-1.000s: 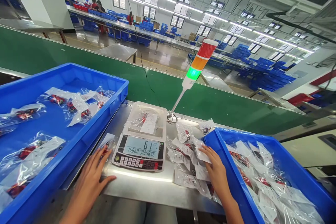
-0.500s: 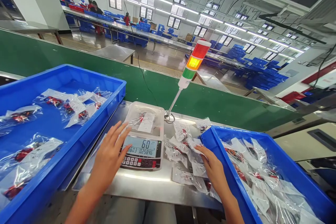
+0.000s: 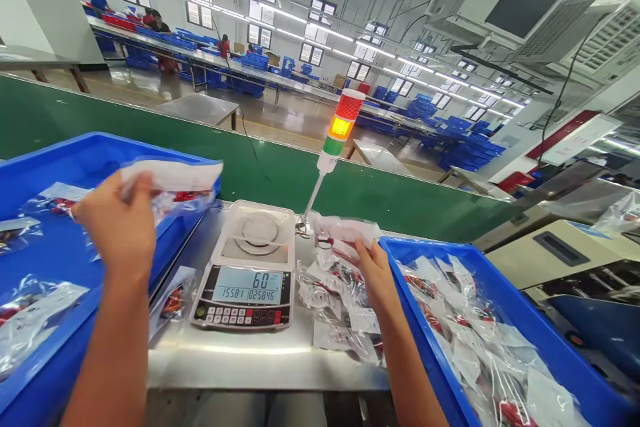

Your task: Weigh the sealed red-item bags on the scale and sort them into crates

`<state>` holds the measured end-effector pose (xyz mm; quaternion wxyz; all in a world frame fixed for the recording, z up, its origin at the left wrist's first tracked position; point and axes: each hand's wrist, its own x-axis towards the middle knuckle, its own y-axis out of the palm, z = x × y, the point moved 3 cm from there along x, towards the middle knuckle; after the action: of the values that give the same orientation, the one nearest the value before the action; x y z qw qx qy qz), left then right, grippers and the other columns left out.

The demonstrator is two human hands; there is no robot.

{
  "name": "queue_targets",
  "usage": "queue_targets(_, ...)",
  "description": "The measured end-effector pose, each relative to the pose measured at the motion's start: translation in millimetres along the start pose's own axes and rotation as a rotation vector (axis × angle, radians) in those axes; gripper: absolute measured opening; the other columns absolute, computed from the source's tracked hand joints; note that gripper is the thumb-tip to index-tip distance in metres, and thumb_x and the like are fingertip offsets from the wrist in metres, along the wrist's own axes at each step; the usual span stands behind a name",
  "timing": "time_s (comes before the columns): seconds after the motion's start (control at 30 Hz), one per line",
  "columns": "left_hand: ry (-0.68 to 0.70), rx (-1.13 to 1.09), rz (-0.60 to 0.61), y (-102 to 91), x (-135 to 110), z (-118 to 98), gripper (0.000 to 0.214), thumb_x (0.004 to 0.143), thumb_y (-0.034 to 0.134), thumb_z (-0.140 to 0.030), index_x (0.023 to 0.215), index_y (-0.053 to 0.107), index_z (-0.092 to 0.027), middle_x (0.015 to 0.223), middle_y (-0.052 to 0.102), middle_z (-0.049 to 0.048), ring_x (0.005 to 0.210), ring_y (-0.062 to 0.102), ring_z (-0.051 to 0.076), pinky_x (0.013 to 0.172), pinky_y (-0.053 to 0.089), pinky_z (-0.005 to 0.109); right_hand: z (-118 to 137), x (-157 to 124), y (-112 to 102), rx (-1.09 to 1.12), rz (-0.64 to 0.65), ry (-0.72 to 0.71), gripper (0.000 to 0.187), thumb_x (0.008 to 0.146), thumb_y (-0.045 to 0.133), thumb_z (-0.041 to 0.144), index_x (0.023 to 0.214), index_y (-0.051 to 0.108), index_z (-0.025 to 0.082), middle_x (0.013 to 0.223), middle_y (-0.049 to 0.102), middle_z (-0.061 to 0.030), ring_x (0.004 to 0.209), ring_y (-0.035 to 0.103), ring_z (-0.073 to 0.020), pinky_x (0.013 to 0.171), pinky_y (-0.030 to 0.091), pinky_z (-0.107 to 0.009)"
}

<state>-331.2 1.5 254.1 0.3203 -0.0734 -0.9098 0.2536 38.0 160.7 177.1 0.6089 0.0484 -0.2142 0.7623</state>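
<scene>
My left hand (image 3: 120,227) pinches a clear plastic bag with a white paper label (image 3: 175,175) and red contents, held up over the left blue tray (image 3: 65,240). In my right hand (image 3: 377,273) another labelled plastic bag (image 3: 345,228) is gripped by its edge, raised above a pile of similar bags (image 3: 337,307). Between my hands stands a digital counting scale (image 3: 253,285); its display reads 60, and nothing lies on its pan. One more bag (image 3: 173,303) rests on the steel table left of the scale.
At right, a blue tray (image 3: 427,347) is heaped with bags. A signal tower (image 3: 340,127) with its yellow section lit rises behind the scale, before a green partition (image 3: 270,170). A beige machine (image 3: 555,260) stands farther right. Several people are at distant benches.
The bag on the scale pan is gone from it. My left hand has moved left, away from the scale, and now holds a bag. My right hand has lifted a bag off the pile.
</scene>
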Motion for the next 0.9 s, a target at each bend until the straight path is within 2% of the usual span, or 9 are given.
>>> queue_targets(0.1, -0.123, 0.178, -0.114, -42.0, -0.4, 28.1, 0.055, 0.095, 0.036, -0.063, 0.09, 0.068, -0.019, 0.092, 0.074, 0.0085, 0.109, 0.067, 0.04, 0.089, 0.043, 0.07, 31.8, 24.9, 48.7, 0.068, 0.114, -0.086, 0.05, 0.101, 0.044, 0.057, 0.126, 0.066, 0.019, 0.124, 0.073, -0.0116, 0.109, 0.07, -0.0258, 0.093, 0.06, -0.045)
queue_targets(0.27, -0.024, 0.171, 0.092, -56.5, -26.6, 54.3, 0.068, 0.089, 0.032, -0.074, 0.125, 0.062, -0.025, 0.129, 0.067, 0.0072, 0.132, 0.051, 0.049, 0.109, 0.039, 0.07, 81.5, 28.5, 118.8, -0.26, 0.476, -0.41, 0.038, 0.106, 0.037, 0.031, 0.129, 0.066, 0.023, 0.13, 0.072, -0.0079, 0.121, 0.065, -0.0233, 0.107, 0.051, -0.045)
queue_targets(0.37, 0.058, 0.106, 0.112, -49.5, -49.5, 54.4, 0.059, 0.092, 0.035, -0.072, 0.119, 0.064, -0.028, 0.128, 0.069, 0.0054, 0.126, 0.057, 0.045, 0.108, 0.044, 0.067, 94.2, 10.1, 125.1, -0.435, 0.689, -0.485, 0.036, 0.101, 0.055, 0.031, 0.135, 0.063, 0.023, 0.14, 0.067, -0.0087, 0.133, 0.057, -0.0279, 0.111, 0.048, -0.049)
queue_targets(0.43, 0.12, 0.041, 0.131, -42.5, -67.4, 49.6, 0.051, 0.094, 0.04, -0.068, 0.115, 0.066, -0.029, 0.122, 0.072, 0.005, 0.12, 0.063, 0.041, 0.105, 0.048, 0.062, 92.3, -0.2, 108.7, -0.422, 0.685, -0.47, 0.04, 0.099, 0.059, 0.035, 0.139, 0.059, 0.026, 0.143, 0.064, -0.0063, 0.136, 0.055, -0.0271, 0.112, 0.047, -0.047)
queue_targets(0.5, 0.173, -0.036, 0.166, -35.2, -86.7, 44.1, 0.045, 0.096, 0.044, -0.063, 0.112, 0.068, -0.028, 0.119, 0.074, 0.0036, 0.116, 0.067, 0.035, 0.104, 0.051, 0.054, 76.1, -6.4, 80.2, -0.41, 0.513, -0.388, 0.034, 0.103, 0.052, 0.037, 0.134, 0.062, 0.027, 0.136, 0.068, -0.0062, 0.128, 0.061, -0.0258, 0.108, 0.05, -0.045)
queue_targets(0.6, 0.211, -0.132, 0.259, -23.3, -114.7, 39.8, 0.04, 0.1, 0.046, -0.057, 0.113, 0.069, -0.027, 0.118, 0.075, 0.0025, 0.113, 0.069, 0.028, 0.103, 0.054, 0.042, 24.3, -21.7, 35.3, -0.552, 0.195, -0.191, 0.034, 0.105, 0.041, 0.038, 0.116, 0.068, 0.022, 0.115, 0.075, -0.0109, 0.107, 0.069, -0.0284, 0.095, 0.054, -0.046)
queue_targets(0.67, 0.212, -0.182, 0.314, -14.8, -130.0, 39.7, 0.039, 0.101, 0.046, -0.053, 0.113, 0.07, -0.025, 0.119, 0.074, 0.0033, 0.112, 0.069, 0.025, 0.103, 0.054, 0.038, -16.6, -41.5, 20.4, -0.685, 0.173, -0.115, 0.03, 0.102, 0.045, 0.038, 0.11, 0.069, 0.021, 0.107, 0.075, -0.0112, 0.101, 0.069, -0.0305, 0.09, 0.054, -0.048)
queue_targets(0.77, 0.202, -0.231, 0.354, -3.6, -145.2, 40.2, 0.038, 0.102, 0.047, -0.051, 0.113, 0.07, -0.023, 0.117, 0.075, 0.0048, 0.112, 0.069, 0.024, 0.103, 0.054, 0.038, -62.6, -76.6, 25.1, -0.805, 0.288, -0.17, 0.028, 0.09, 0.065, 0.033, 0.117, 0.065, 0.025, 0.117, 0.071, -0.0103, 0.112, 0.064, -0.0327, 0.093, 0.053, -0.048)
queue_targets(0.9, 0.204, -0.228, 0.379, 2.6, -152.8, 37.5, 0.039, 0.103, 0.045, -0.048, 0.115, 0.07, -0.022, 0.118, 0.074, 0.0065, 0.111, 0.069, 0.025, 0.1, 0.055, 0.041, -85.6, -102.1, 49.4, -0.97, 0.261, -0.243, 0.042, 0.081, 0.076, 0.024, 0.12, 0.06, 0.023, 0.128, 0.064, -0.0126, 0.119, 0.057, -0.0356, 0.095, 0.049, -0.049)
